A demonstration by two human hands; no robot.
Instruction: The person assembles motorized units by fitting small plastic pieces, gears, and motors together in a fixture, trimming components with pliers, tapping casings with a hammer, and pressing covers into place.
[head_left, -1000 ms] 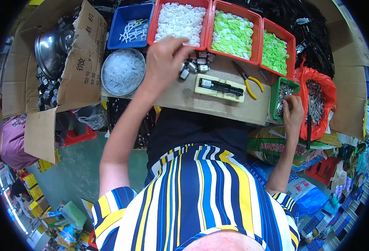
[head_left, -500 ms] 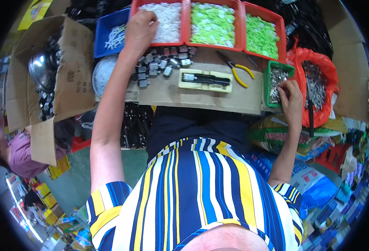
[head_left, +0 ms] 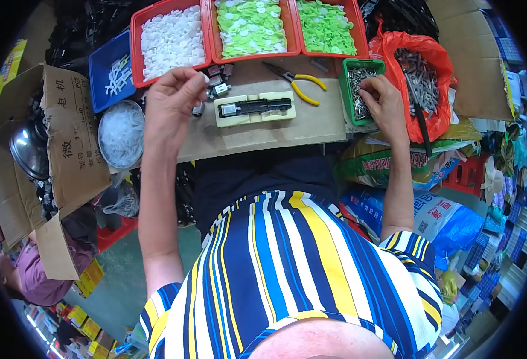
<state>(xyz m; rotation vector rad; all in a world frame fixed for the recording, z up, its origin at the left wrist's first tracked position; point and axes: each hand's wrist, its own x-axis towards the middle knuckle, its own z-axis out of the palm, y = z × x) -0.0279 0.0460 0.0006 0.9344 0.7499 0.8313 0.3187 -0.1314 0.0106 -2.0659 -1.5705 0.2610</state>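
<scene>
Pinched between the fingertips of my left hand (head_left: 172, 102) is a small white plastic piece (head_left: 206, 78). That hand hovers over the board, in front of the red bin of white pieces (head_left: 174, 40) and partly covering the small metal motors (head_left: 218, 90). My right hand (head_left: 387, 106) dips into the green bin (head_left: 348, 110) of small metal pins (head_left: 359, 81), thumb and finger together; whether a pin is between them is too small to tell. Between my hands lies a cream holder (head_left: 239, 121) with a black part (head_left: 263, 106) and a silver motor set in it.
Yellow-handled pliers (head_left: 304, 88) lie behind the holder. Two red bins hold green pieces (head_left: 329, 30). Left are a blue bin (head_left: 99, 75), a bowl of clear pieces (head_left: 121, 134) and a cardboard box (head_left: 75, 131). A red bag (head_left: 446, 60) of metal parts stands right.
My left hand has come back from the bin of white pieces toward me, now with a white piece in its fingertips. My right hand stays at the green bin. The whole view has shifted.
</scene>
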